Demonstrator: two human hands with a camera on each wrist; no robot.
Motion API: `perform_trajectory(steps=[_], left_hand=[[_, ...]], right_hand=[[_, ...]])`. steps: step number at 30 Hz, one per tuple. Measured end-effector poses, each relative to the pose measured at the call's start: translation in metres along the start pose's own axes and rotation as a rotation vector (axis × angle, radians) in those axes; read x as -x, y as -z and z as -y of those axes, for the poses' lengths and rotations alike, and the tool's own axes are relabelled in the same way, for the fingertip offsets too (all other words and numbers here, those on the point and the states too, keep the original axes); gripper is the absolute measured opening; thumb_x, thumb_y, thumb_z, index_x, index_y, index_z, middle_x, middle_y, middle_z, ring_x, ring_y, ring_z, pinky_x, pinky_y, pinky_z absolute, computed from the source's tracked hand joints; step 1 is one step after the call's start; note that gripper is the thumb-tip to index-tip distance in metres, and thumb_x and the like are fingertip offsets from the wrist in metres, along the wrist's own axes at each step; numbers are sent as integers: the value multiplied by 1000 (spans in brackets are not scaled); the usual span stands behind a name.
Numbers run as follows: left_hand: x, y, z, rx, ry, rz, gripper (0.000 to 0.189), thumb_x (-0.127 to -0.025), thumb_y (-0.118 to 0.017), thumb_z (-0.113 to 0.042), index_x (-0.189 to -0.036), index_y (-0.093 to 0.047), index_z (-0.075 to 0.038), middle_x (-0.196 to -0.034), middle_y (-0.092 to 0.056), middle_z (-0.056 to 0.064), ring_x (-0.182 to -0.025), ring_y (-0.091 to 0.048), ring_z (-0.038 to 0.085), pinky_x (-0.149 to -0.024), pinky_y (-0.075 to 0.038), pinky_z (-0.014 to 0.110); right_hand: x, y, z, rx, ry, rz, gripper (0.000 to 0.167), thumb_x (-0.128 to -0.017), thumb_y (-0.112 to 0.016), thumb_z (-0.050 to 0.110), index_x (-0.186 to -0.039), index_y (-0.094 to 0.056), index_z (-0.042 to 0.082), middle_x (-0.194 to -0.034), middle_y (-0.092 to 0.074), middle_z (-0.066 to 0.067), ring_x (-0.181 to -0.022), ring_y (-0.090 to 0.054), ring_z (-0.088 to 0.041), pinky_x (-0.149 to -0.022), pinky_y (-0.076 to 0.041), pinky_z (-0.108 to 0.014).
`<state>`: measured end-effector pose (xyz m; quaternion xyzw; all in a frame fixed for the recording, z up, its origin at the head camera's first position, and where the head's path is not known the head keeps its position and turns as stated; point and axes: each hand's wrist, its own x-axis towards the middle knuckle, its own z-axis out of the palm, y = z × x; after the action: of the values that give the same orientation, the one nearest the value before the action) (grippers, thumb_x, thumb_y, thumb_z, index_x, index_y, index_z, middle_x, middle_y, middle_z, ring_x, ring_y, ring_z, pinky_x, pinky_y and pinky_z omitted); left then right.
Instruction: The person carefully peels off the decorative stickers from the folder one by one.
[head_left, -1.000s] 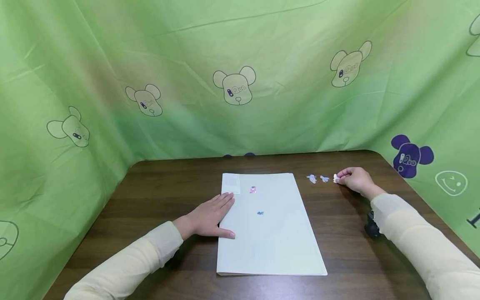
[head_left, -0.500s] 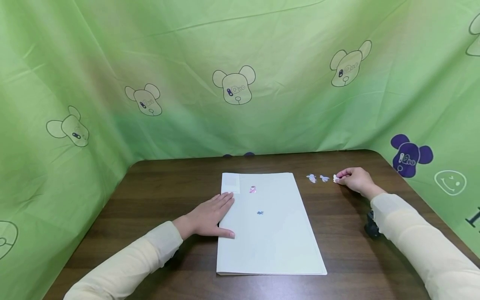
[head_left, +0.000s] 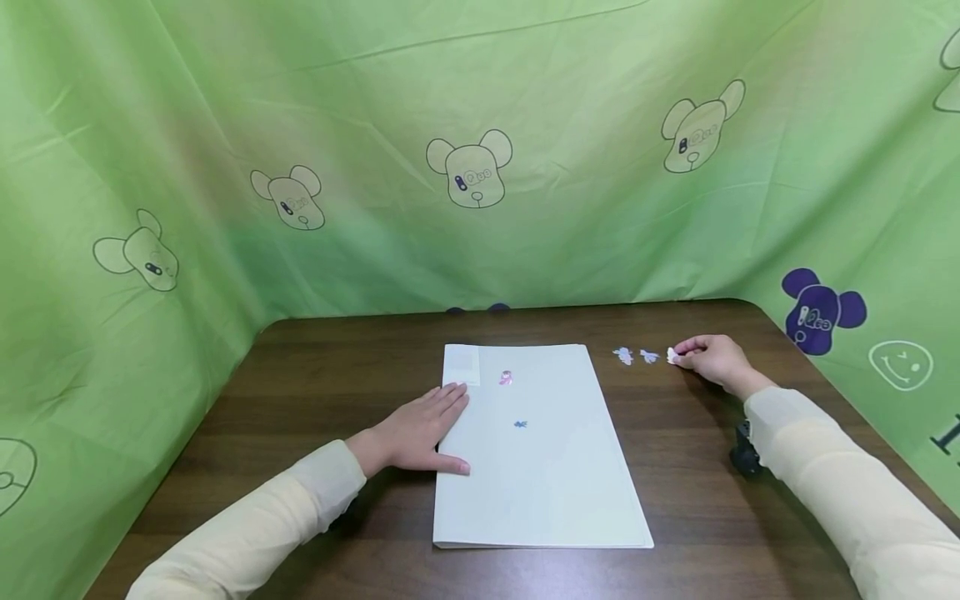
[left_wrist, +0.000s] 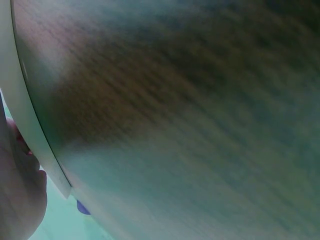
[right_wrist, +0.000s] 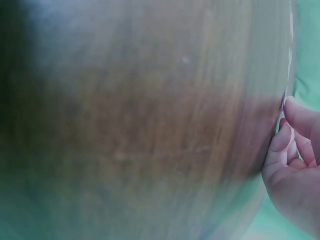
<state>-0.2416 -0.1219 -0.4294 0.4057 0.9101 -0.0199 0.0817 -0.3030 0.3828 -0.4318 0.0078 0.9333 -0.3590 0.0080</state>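
A large white folder [head_left: 547, 492] lies on the table, bearing a small pink sticker [head_left: 506, 377] and a small blue sticker [head_left: 521, 424]. My left hand [head_left: 416, 429] rests with straight fingers across its left edge; part of that hand [left_wrist: 22, 185] also shows in the left wrist view. To the folder's right, my right hand [head_left: 716, 362] pinches a small white cutout sticker [head_left: 671, 356] at the table surface. Thumb and fingertips of the right hand [right_wrist: 295, 150] come together in the right wrist view, where the sticker is hard to make out.
Two pale purple stickers, a left one [head_left: 623, 356] and a right one [head_left: 648, 356], lie between the folder and my right hand. A pale rectangular label [head_left: 461, 364] sits at the folder's upper left corner. Green cloth [head_left: 360, 250] with bear drawings hangs behind the wooden table [head_left: 337, 358].
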Motion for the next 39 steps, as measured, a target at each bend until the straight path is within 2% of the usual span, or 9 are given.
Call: perform_trajectory(steps=[9, 14, 22, 31, 39], left_hand=[[0, 0, 1, 6, 2, 8, 111, -81, -31, -86, -156, -11, -6, -162, -5, 8, -147, 0, 19, -117, -6, 34], [-1, -1, 1, 4, 1, 5, 111, -81, -30, -85, -156, -11, -6, -162, -5, 8, -148, -1, 19, -117, -6, 34], [-1, -1, 1, 6, -3, -5, 111, -81, -31, -85, -156, -12, -6, -162, -6, 8, -148, -1, 19, -117, -7, 34], [-1, 0, 1, 7, 4, 2, 111, -80, -30, -86, -156, -11, -7, -162, -5, 7, -147, 1, 19, -117, -6, 34], [0, 1, 0, 13, 1, 3, 111, -81, -31, -85, -156, -11, -7, -162, -5, 8, -148, 0, 19, -117, -7, 35]], right_hand=[[1, -1, 1, -40, -23, -33, 26, -92, -63, 11, -107, -63, -11, -96, -64, -17, -81, -52, -23, -66, -45, -29], [3, 1, 3, -61, -9, -33, 32, -93, -64, 11, -111, -60, -14, -98, -63, -19, -80, -52, -19, -64, -45, -26], [3, 2, 10, -153, -11, -46, 36, -94, -63, 13, -117, -57, -14, -92, -64, -7, -76, -56, -11, -64, -50, -24], [7, -10, 43, -276, 18, 49, 42, -96, -62, 13, -126, -51, -15, -104, -63, -14, -87, -60, -11, -77, -54, -26], [13, -33, 71, -323, 68, 103, 40, -96, -63, 9, -125, -52, -15, -104, -64, -17, -89, -61, -14, -78, -53, -28]])
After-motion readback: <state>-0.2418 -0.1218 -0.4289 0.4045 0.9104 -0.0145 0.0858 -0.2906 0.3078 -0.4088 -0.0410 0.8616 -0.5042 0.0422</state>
